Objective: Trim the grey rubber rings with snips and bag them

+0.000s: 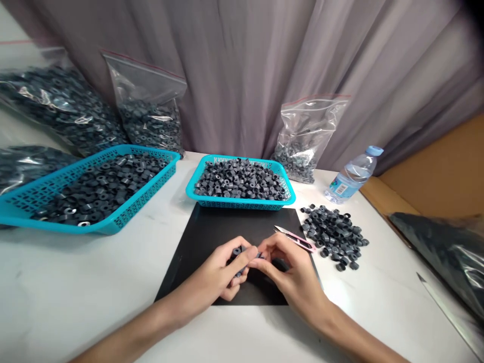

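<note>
Over a black mat (185, 257), my left hand (227, 267) is closed around several small dark grey ring-shaped parts (237, 251). Its thumb and forefinger reach to one grey part (260, 255), where the fingertips of my right hand (287, 262) pinch as well. The fingers cover much of that part, so its exact shape is hidden. Pink-handled thread snips (297, 238) lie by the mat's right edge, just beyond my right hand. To the right, a loose pile of grey parts (335, 234) rests on the white table (113, 282).
Behind the mat stands a turquoise basket (242, 203) full of grey parts; a larger turquoise basket (143, 199) is at left. Zip bags of parts (151, 116) lean at the back left, another bag (302, 141) at back right. A water bottle (353, 176) stands beside a cardboard box (438, 161).
</note>
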Available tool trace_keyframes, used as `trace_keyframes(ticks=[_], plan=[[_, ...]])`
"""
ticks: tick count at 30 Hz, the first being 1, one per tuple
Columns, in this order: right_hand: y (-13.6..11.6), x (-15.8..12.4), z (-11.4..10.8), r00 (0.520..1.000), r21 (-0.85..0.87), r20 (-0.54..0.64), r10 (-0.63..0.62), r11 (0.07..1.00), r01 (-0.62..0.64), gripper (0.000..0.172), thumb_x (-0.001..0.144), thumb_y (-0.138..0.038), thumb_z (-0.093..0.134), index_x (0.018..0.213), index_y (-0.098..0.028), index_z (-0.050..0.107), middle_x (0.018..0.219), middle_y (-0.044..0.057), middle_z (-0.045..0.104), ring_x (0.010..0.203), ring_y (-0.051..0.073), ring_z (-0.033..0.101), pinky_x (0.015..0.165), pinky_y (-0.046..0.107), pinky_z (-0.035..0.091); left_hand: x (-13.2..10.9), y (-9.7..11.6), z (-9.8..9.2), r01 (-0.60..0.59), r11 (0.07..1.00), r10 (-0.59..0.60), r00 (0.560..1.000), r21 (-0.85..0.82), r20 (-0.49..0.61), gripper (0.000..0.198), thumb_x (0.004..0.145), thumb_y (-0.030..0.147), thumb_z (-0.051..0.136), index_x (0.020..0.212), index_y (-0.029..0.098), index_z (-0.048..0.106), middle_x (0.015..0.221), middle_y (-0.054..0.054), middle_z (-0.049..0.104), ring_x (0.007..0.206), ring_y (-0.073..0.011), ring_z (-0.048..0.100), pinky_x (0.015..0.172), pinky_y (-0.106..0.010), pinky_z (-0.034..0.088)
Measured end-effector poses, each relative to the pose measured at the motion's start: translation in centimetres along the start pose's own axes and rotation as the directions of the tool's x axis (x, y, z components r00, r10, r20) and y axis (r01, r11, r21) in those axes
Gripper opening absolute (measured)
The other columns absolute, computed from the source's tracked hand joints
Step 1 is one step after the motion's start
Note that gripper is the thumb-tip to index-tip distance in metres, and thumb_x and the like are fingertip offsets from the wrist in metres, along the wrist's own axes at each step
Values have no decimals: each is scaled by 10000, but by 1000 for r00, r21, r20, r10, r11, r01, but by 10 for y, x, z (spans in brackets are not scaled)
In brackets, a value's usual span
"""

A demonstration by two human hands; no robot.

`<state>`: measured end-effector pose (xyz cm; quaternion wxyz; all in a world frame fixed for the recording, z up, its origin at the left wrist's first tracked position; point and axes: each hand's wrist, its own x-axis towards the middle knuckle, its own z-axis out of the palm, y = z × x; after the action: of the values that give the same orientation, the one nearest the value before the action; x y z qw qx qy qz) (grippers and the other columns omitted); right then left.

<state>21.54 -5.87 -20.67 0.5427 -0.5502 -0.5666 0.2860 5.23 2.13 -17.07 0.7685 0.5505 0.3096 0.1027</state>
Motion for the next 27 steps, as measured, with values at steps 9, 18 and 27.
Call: trace_keyframes(ticks=[9,18,27], plan=[[-10,8,-27,966,110,241,98,986,-127,274,958,-448,628,1094,-227,715,839,13,539,764,149,537,617,251,483,0,11,1,9,1000,-7,997,-20,71,387,921,549,617,876,185,491,746,61,346,575,-59,208,437,-176,110],[-13,3,-26,982,-226,109,-151,959,173,145,998,-307,583,969,-218,693,827,29,587,726,161,549,676,311,448,3,1,-4,-12,1000,13,993,-16,115,344,970,526,543,918,187,517,753,56,355,556,-55,224,429,-176,127],[-14,3,-26,999,-87,34,-13,996,16,170,1018,-333,535,919,-211,600,846,21,574,749,153,558,682,284,456,2,4,-11,4,1000,1,982,-27,187,333,1009,498,477,901,184,494,711,64,327,543,-50,199,453,-185,123]])
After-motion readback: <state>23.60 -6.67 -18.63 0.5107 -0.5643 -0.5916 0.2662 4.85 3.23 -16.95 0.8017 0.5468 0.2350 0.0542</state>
